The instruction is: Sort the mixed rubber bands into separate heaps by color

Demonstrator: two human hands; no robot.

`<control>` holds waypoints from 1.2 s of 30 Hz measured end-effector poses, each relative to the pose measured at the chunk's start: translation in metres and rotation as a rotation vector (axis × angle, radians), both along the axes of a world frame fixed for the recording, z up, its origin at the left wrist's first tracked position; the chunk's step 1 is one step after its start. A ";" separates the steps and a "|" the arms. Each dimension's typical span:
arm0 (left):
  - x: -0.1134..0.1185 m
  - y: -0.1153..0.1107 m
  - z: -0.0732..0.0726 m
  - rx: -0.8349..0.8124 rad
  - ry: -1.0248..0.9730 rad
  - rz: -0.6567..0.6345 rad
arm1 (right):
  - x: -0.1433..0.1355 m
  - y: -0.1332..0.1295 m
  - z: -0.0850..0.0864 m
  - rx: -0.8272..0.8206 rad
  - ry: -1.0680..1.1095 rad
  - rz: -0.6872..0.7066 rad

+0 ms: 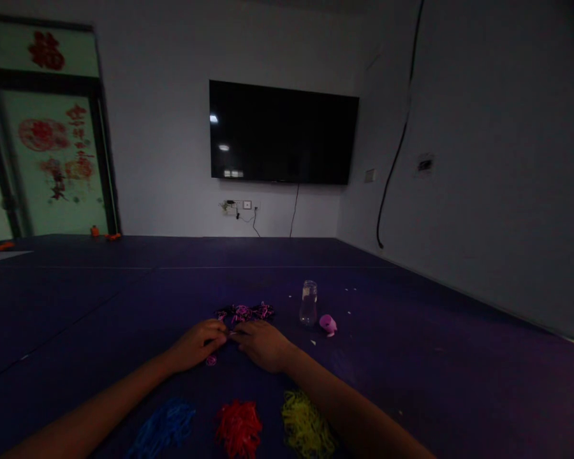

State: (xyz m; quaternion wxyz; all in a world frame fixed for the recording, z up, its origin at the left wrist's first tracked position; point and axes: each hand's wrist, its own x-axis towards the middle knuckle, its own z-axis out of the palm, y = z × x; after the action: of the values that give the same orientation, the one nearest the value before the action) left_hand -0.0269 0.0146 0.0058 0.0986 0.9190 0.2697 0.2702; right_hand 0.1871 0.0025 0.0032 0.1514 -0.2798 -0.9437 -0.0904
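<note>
My left hand (pixel 201 342) and my right hand (pixel 263 344) meet over the purple table, fingertips drawn together. Something small and pinkish shows between them, too dim to make out. Just beyond my fingers lies a loose heap of pink and black rubber bands (pixel 243 312). A little pink band coil (pixel 211 361) rests below my left thumb. Nearer to me are three piles of bands: blue (pixel 165 426), red (pixel 239 428) and yellow (pixel 307 426). My right forearm passes over the edge of the yellow pile.
Right of my hands stands an upright clear bottle (pixel 309 305), with a pink cup-like piece (pixel 328 324) beside it. White scraps (pixel 313 343) dot the purple table (pixel 440 382). Small orange objects (pixel 112 236) sit at the far left edge. A television (pixel 282 134) hangs on the wall.
</note>
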 end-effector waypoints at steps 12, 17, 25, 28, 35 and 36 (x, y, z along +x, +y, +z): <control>-0.004 -0.002 0.003 -0.013 -0.120 0.116 | 0.000 -0.006 0.007 -0.034 0.130 -0.067; -0.001 -0.004 0.003 -0.124 -0.098 0.079 | 0.003 0.003 -0.003 -0.029 0.147 -0.147; -0.007 0.001 0.005 -0.345 -0.305 0.214 | 0.005 0.000 0.002 -0.072 0.067 -0.034; -0.008 0.003 0.005 -0.368 -0.337 0.237 | 0.005 0.000 0.001 -0.087 0.100 -0.070; -0.006 0.000 0.004 -0.352 -0.253 0.167 | 0.005 0.003 -0.003 -0.087 0.091 -0.077; -0.006 0.000 0.004 -0.352 -0.258 0.191 | 0.006 0.003 -0.002 -0.081 0.074 -0.064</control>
State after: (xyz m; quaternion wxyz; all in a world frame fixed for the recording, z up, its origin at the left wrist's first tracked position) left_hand -0.0329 0.0142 0.0101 0.2649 0.8159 0.3833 0.3424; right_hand 0.1926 0.0055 0.0010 0.1719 -0.3188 -0.9309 -0.0466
